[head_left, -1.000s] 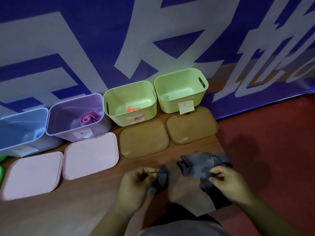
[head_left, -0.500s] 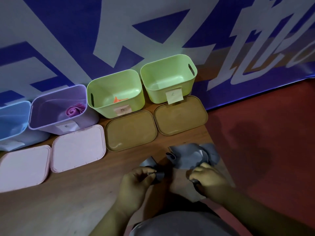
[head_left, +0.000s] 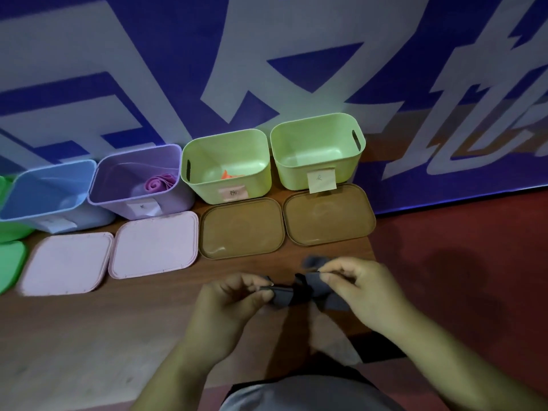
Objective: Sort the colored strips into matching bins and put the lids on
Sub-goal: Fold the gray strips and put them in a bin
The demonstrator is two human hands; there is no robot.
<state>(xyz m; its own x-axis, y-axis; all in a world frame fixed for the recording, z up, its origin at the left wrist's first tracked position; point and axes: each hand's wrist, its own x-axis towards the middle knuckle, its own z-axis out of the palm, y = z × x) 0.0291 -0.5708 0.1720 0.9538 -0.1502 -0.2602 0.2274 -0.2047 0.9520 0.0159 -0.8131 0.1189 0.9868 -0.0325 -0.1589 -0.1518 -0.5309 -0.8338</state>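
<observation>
Staged demo or recording setup, not a home. Wooden table (head_left: 89, 336) butted against a big blue printed banner (head_left: 178, 40) with white block lettering, red floor (head_left: 474, 247) to the right. Row of plastic bins (head_left: 290, 179) with handwritten paper labels (head_left: 321, 180), lids (head_left: 154, 244) laid out in front.

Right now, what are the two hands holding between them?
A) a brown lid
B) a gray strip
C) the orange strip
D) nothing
B: the left hand and the right hand both pinch the crumpled gray strip.
</observation>
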